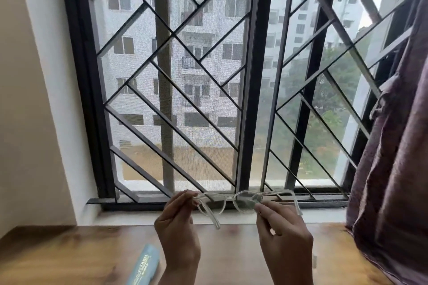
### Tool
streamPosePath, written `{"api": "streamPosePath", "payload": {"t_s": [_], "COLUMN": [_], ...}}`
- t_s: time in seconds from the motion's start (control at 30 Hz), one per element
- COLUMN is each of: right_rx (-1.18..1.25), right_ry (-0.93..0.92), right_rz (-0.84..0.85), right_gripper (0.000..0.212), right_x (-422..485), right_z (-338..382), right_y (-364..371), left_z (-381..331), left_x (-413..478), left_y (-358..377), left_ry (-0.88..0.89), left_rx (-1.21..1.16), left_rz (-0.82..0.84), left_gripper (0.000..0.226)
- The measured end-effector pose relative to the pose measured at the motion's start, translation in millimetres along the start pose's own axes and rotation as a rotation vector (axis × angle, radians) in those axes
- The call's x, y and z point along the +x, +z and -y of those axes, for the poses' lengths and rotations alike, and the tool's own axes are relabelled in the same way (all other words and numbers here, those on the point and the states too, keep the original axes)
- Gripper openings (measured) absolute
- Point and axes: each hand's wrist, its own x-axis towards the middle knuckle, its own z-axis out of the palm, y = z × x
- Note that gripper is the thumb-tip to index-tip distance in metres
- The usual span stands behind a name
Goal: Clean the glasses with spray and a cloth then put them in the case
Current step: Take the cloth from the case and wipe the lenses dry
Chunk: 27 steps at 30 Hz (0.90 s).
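I hold a pair of clear-framed glasses (228, 201) up in front of the window, above the wooden table. My left hand (178, 227) pinches the frame's left corner near the hinge. My right hand (281, 231) pinches the right corner. Both temple arms are unfolded and point down toward me. A light blue case (144, 265) with gold lettering lies on the table at the lower left, below my left hand. No spray bottle or cloth is in view.
The wooden table (69, 257) runs along a white window sill (129, 216). Behind it is a dark-framed window with a metal grille (171, 90). A purple curtain (393, 169) hangs at the right, over the table's edge. A cream wall is at the left.
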Motion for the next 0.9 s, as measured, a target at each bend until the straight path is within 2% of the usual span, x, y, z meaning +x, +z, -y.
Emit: {"api": "streamPosePath", "payload": {"t_s": [0.13, 0.2, 0.3, 0.4, 0.47, 0.57, 0.63, 0.7, 0.73, 0.8, 0.9], "right_rx": [-0.033, -0.013, 0.028, 0.082, 0.099, 0.103, 0.110, 0.092, 0.076, 0.028, -0.022], "right_ry": [0.037, 0.040, 0.026, 0.000, -0.037, -0.077, -0.088, -0.077, -0.065, -0.022, 0.019], "right_rz": [-0.027, -0.028, -0.013, 0.019, 0.050, 0.084, 0.088, 0.075, 0.064, 0.024, -0.014], "right_gripper": [0.014, 0.014, 0.013, 0.013, 0.014, 0.012, 0.009, 0.011, 0.013, 0.010, 0.011], "right_x": [11.8, 14.8, 15.9, 11.8, 6.9, -1.9, -6.8, -8.6, -7.4, -2.2, 7.0], "right_z": [2.0, 5.9, 14.2, 18.8, 20.3, 18.0, 12.8, 6.9, 4.7, 2.8, 6.0], "right_y": [-1.7, 0.8, 5.9, 11.2, 13.5, 12.2, 8.5, 4.1, 2.1, -1.0, -1.7], "left_z": [-4.2, -5.5, -7.0, -2.6, -2.4, -3.4, -3.2, -4.7, -7.3, -5.5, -7.0], "left_x": [-3.5, -5.4, -6.5, -5.4, -5.6, -5.5, -2.7, -0.4, -1.3, -0.8, -3.7], "left_y": [4.6, 7.6, 9.7, 6.9, 6.3, 3.1, -1.5, -3.5, -2.5, -2.8, 1.4], "left_ry": [-0.028, -0.032, -0.011, 0.016, 0.022, 0.049, 0.034, 0.019, 0.018, 0.003, -0.004], "left_rx": [-0.013, -0.004, 0.011, 0.038, 0.035, 0.021, 0.007, 0.015, 0.031, 0.076, 0.068], "left_rz": [-0.003, -0.015, -0.017, -0.030, -0.039, -0.011, -0.007, -0.018, -0.017, -0.033, -0.035], "left_gripper": [0.009, 0.021, 0.023, 0.041, 0.038, 0.008, 0.019, 0.011, 0.013, 0.035, 0.043]}}
